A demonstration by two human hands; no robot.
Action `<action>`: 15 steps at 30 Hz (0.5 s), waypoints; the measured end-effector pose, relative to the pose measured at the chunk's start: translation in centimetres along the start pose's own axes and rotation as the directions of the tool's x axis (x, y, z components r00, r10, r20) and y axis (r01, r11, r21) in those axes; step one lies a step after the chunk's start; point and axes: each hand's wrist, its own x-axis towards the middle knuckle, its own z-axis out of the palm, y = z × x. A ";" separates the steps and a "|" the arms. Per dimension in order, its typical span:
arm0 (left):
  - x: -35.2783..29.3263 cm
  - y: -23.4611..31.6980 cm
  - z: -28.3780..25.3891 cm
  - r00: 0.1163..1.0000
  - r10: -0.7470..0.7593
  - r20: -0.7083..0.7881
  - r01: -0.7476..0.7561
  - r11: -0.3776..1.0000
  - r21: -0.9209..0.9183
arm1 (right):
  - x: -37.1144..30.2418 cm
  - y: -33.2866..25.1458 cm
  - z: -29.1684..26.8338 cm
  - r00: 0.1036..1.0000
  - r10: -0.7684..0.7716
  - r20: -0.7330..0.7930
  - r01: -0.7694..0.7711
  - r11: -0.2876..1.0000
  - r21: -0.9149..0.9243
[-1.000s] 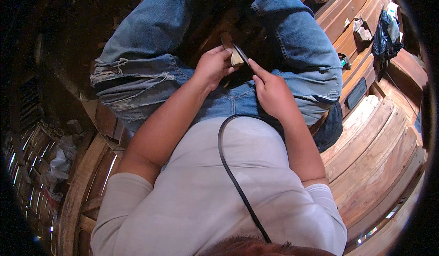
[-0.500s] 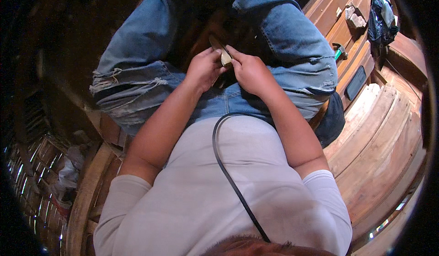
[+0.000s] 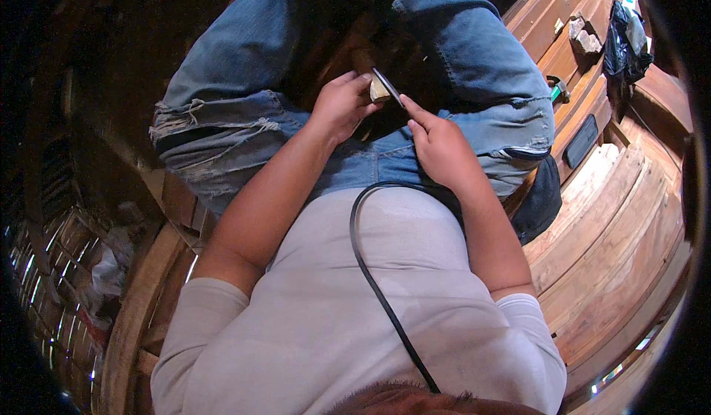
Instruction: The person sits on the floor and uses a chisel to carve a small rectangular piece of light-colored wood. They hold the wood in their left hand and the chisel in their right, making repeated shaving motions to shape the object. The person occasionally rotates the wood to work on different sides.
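Note:
Between my knees, my left hand (image 3: pixel 343 109) is closed around a small pale piece of wood (image 3: pixel 379 90), its light cut end showing beside the fingertips. My right hand (image 3: pixel 442 144) grips a thin, dark, knife-like blade (image 3: pixel 386 84), index finger laid along it. The blade slants up and left, against or just beside the right side of the wood piece; I cannot tell whether they touch. The handle is hidden in my right hand.
Wooden boards run along the right, bearing a dark phone (image 3: pixel 581 141), a green-handled hammer-like tool (image 3: pixel 557 89), a pale stone-like lump (image 3: pixel 585 35) and a black plastic bag (image 3: pixel 626 42). A black cable (image 3: pixel 368 285) crosses my shirt.
My right hand has drawn back, down and right, away from my left hand. The blade has swung to the right side of the wood piece. The whole view has shifted slightly.

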 end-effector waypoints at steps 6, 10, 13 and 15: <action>1.0 -0.5 -0.3 1.000 0.002 0.024 -0.001 1.000 -0.028 | 0.3 -1.2 0.0 0.999 0.053 0.000 -0.053 0.994 -0.091; 1.1 -0.6 -0.4 1.000 -0.012 0.000 0.012 1.000 -0.016 | 1.6 -1.2 0.6 1.000 -0.014 -0.023 0.013 0.998 -0.062; 1.1 -0.8 -0.7 1.000 -0.007 0.027 0.007 1.000 -0.012 | 4.0 -0.8 1.7 0.991 -0.108 -0.082 0.104 0.993 -0.051; 1.1 -0.6 -1.1 0.999 -0.006 0.040 0.006 1.000 0.008 | 5.6 -0.6 2.3 0.975 -0.187 -0.122 0.180 0.981 -0.067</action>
